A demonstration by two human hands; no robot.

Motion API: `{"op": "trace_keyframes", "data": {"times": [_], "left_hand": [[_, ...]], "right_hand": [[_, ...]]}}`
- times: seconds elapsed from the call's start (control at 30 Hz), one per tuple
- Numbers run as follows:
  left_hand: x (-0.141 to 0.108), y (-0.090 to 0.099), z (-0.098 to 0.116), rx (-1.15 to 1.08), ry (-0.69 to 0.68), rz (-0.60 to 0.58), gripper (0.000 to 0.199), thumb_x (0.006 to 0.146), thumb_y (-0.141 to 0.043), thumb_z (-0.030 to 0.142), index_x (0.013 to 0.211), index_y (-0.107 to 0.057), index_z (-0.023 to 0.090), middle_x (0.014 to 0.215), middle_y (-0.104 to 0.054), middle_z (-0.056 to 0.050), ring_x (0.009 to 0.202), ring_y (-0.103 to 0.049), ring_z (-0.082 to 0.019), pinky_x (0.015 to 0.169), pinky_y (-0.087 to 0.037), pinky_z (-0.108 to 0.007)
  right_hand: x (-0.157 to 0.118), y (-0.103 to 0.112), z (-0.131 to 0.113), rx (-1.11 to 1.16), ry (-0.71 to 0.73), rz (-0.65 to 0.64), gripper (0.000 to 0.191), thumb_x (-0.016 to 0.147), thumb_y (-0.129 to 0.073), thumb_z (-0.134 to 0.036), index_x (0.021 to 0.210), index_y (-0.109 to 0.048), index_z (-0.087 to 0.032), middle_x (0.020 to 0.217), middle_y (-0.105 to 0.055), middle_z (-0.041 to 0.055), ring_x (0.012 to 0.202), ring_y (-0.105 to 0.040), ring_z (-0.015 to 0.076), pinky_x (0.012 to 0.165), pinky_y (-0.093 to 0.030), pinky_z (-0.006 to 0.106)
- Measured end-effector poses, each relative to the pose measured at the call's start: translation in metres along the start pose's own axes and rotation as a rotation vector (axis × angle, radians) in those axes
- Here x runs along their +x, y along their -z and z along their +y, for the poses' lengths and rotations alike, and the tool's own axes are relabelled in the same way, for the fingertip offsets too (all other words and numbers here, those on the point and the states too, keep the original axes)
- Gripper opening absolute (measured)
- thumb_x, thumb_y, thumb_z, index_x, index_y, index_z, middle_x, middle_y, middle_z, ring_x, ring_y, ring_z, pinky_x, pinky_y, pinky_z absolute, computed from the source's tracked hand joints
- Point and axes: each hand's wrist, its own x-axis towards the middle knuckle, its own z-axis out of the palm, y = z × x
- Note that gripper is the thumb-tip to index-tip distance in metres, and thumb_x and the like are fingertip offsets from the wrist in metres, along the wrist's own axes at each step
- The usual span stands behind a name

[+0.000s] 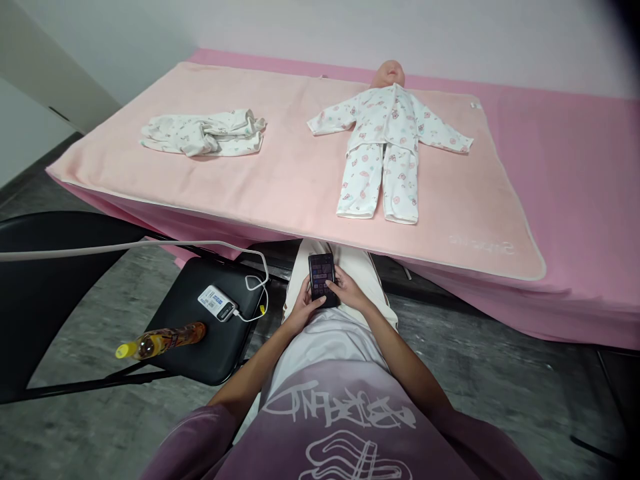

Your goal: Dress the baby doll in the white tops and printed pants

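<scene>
A dark phone (323,272) is held upright over the lap between my two hands. My left hand (303,308) grips its left side and lower edge, thumb on the lower screen. On the phone's right side is my right hand (347,291), its thumb over the screen. Beyond them on the table lies a doll (390,72) in a white patterned top (387,117) and matching trousers (401,183), arms spread. A crumpled white patterned garment (203,135) rests on the pink mat (290,180) at the left.
A black folding chair (193,353) at the left carries a white power bank (217,303) with a cable plugged in, and a bottle with a yellow cap (165,340) lying on its side. A pink cloth (575,200) covers the table and hangs over its front edge.
</scene>
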Motion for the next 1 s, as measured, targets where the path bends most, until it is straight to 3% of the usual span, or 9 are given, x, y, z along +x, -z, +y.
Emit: {"op": "trace_keyframes", "data": {"times": [0.43,0.7,1.0], "left_hand": [[0.0003,0.001,-0.0012,-0.001,-0.021,-0.002,0.106,0.088,-0.093,0.039,0.174,-0.032,0.035,0.167,-0.055,-0.014,0.155,-0.054,-0.034,0.134,-0.038,-0.057],[0.0009,-0.0009,-0.0006,-0.016,-0.03,0.007,0.106,0.087,-0.094,0.039,0.174,-0.034,0.034,0.165,-0.058,-0.013,0.155,-0.054,-0.034,0.135,-0.037,-0.057],[0.0011,-0.0005,-0.0018,-0.045,-0.003,0.033,0.108,0.085,-0.095,0.039,0.173,-0.033,0.035,0.164,-0.058,-0.013,0.154,-0.055,-0.034,0.134,-0.038,-0.056]], "right_hand": [[-0.001,-0.0024,-0.0018,0.004,-0.016,0.018,0.066,0.095,-0.077,-0.04,0.155,-0.057,-0.023,0.138,-0.074,0.0103,0.133,-0.069,0.0267,0.119,-0.054,0.044],[-0.0006,-0.0051,-0.0071,0.004,-0.015,0.033,0.064,0.092,-0.079,-0.043,0.151,-0.061,-0.024,0.129,-0.076,0.0096,0.13,-0.07,0.028,0.116,-0.056,0.045],[-0.0007,-0.0044,-0.0054,0.015,-0.015,0.024,0.064,0.093,-0.08,-0.042,0.151,-0.06,-0.023,0.136,-0.075,0.0103,0.133,-0.07,0.0284,0.12,-0.053,0.047]]}}
